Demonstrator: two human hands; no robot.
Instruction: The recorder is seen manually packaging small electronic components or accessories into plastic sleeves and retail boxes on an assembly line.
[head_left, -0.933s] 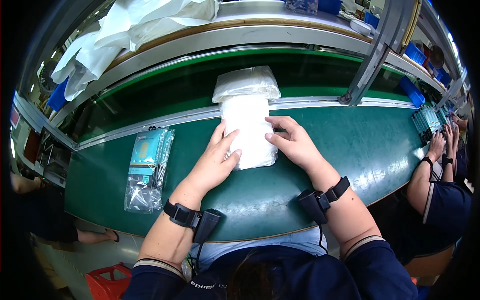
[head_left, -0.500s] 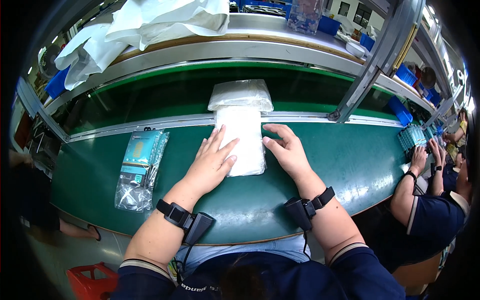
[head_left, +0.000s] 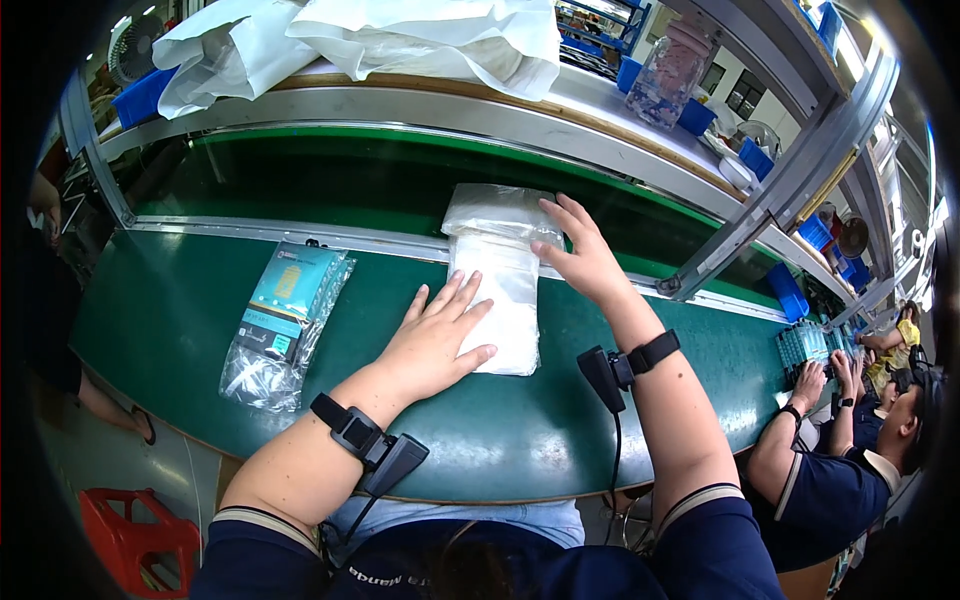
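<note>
A stack of thin white plastic bags [head_left: 508, 325] lies on the green table, its far end rising into a bulging clear plastic part [head_left: 490, 212] that reaches over the rail. My left hand [head_left: 430, 340] rests on the stack's left side, palm down, fingers spread. At the far right edge of the plastic is my right hand [head_left: 590, 258], thumb and fingers apart, holding nothing that I can see. Whether its fingertips touch the plastic is hard to make out. To the left lies a teal and black printed package in clear plastic [head_left: 280, 320].
Beyond the green table [head_left: 420, 455], a metal rail borders a green belt [head_left: 320, 185]. Above it runs a shelf [head_left: 400, 105] with white sheeting [head_left: 430, 45] and a clear jar [head_left: 668, 80]. A metal post [head_left: 760, 200] stands right. Co-workers sit at the right; a red stool [head_left: 140, 530] is lower left.
My right hand has moved from beside the white stack up to the far right edge of the clear plastic. My left hand stays on the stack. The whole view has shifted and tilted.
</note>
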